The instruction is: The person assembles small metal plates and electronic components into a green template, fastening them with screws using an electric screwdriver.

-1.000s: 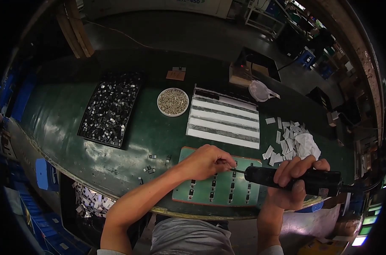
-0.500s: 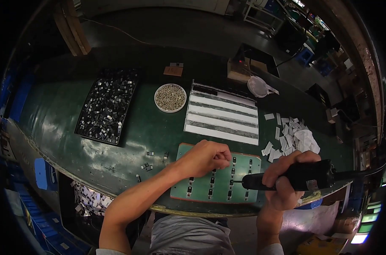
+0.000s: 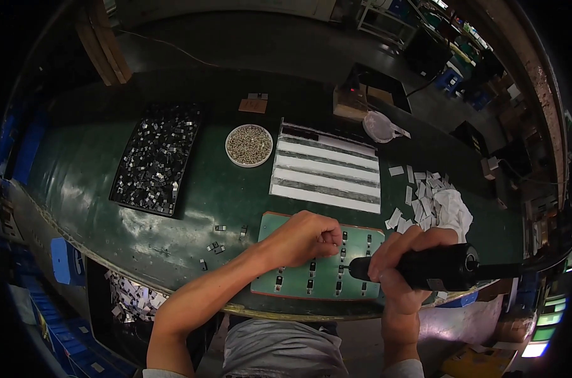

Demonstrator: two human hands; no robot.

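My right hand (image 3: 404, 261) is wrapped round a black electric screwdriver (image 3: 440, 269), whose cord runs off to the right. Its thin bit points left, at one of the black three-legged electronic components (image 3: 338, 287) set in rows on a green plate (image 3: 292, 291). Whether the bit touches that part I cannot tell. Over the plate's upper left, my left hand (image 3: 306, 236) is closed with its fingers curled. Whatever it may hold is hidden, and the hand and forearm cover some of the plate.
A black tray (image 3: 113, 195) heaped with components stands left. Beyond the plate are a round dish (image 3: 249, 165) of small screws and a white-and-grey striped board (image 3: 327, 169). Several white pieces (image 3: 424, 195) lie in a pile at right. Loose components (image 3: 215, 247) lie left of the plate.
My right hand has tilted the screwdriver, so that its back end sits lower and nearer me. The left hand stays curled in nearly the same place. The whole view has shifted slightly.
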